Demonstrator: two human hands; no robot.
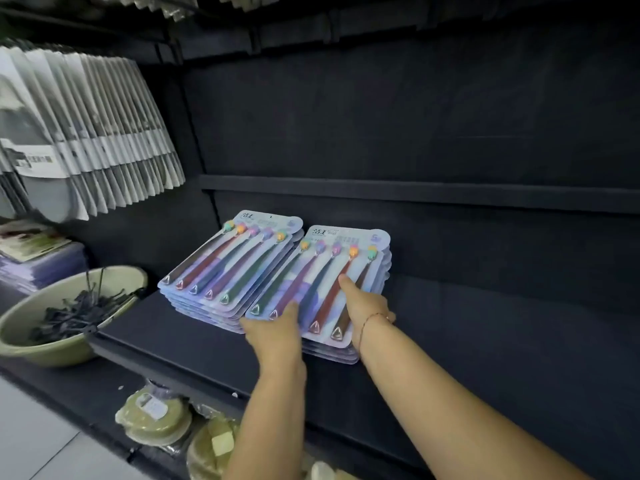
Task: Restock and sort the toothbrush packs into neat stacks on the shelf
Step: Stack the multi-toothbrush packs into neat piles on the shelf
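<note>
Two stacks of toothbrush packs are lying on the dark shelf [173, 341], side by side and almost touching, both turned at a slant with the brush heads pointing far and right. The top pack of the left stack [228, 268] is showing five toothbrushes, and the top pack of the right stack [322, 271] is showing five as well. Each stack is holding several packs, but the edges are too blurred to count them exactly.

Both hands are working on the right stack. The left hand [273, 329] is resting on its near edge, with the fingers lying fairly straight and close together on the top pack. The right hand [363, 304] is gripping the near right corner of the same stack: one digit is stretching out flat over the top pack, and the other fingers are curling round the right edge. A thin red bracelet [372, 318] is sitting on the right wrist.

At the left end of the shelf, one green basin [20, 327] is holding a heap of dark thin pieces. Behind it, one pile of purple flat packs [41, 268] is lying, and above it one long row of grey and white packets [86, 133] is hanging. Below the shelf, near, some round yellowish wrapped items [156, 415] are lying; at least two are showing.
</note>
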